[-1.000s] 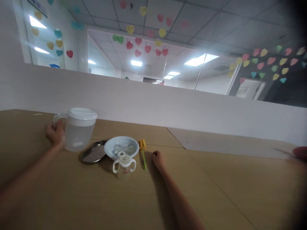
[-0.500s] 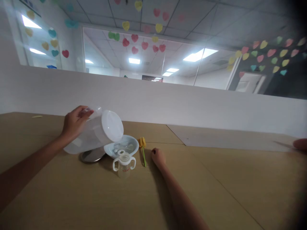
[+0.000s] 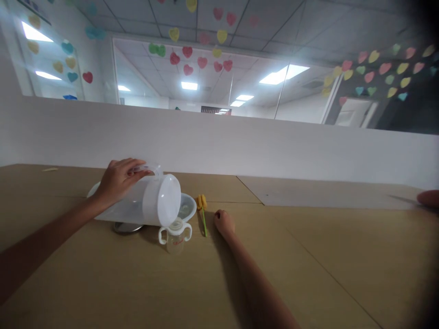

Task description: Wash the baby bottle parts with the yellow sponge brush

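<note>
My left hand (image 3: 120,182) is closed round the clear handle of a translucent plastic jug (image 3: 137,201). The jug lies tipped over in the air, its round white end facing right. Behind that end, a pale bowl (image 3: 190,206) is partly covered, and a clear item inside it is hard to make out. A shiny metal dish (image 3: 126,228) shows under the jug. Just in front stands a clear baby bottle (image 3: 175,240) with two white handles and no lid. My right hand (image 3: 224,222) rests curled on the table, apparently with nothing in it, beside a yellow artificial tulip (image 3: 202,203).
The wooden table (image 3: 103,278) runs back to a white wall (image 3: 206,146) with windows above it. A grey panel (image 3: 318,194) covers the table's back right. Part of another person's hand (image 3: 428,199) shows at the right edge. A small pale strip (image 3: 50,169) lies far left.
My left hand has moved right and slightly down with the jug, which now lies more level and hides more of the bowl and dish. My right hand stays on the table.
</note>
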The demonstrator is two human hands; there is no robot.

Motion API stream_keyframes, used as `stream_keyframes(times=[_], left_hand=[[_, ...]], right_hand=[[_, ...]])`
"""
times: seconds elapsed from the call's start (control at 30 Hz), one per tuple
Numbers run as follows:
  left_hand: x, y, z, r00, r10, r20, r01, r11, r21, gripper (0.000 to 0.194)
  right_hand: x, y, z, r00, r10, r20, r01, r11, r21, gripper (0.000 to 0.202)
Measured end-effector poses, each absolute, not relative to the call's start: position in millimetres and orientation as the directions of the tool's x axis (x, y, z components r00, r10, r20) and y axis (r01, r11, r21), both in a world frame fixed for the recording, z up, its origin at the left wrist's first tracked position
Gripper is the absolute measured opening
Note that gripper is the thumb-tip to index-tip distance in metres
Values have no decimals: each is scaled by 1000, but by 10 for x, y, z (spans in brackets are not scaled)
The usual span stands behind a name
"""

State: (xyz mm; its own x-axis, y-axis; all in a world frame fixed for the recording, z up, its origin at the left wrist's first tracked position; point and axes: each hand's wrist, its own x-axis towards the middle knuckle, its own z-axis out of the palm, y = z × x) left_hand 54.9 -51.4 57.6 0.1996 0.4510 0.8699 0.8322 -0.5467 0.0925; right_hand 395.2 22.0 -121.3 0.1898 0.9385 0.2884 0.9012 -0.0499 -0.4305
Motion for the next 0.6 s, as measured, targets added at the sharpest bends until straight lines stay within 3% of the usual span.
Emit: stream_keyframes(times=[0.37,0.6], left_hand=[[561,-511,591,254,418,872,836,-548,19,40],[491,-505,633,214,426,879,838,-543,59,48]], right_hand=[[3958,219,-1212,176,944,281,909,-46,-415,26],[3950,210,-1197,176,944,281,913,-49,-405,26]])
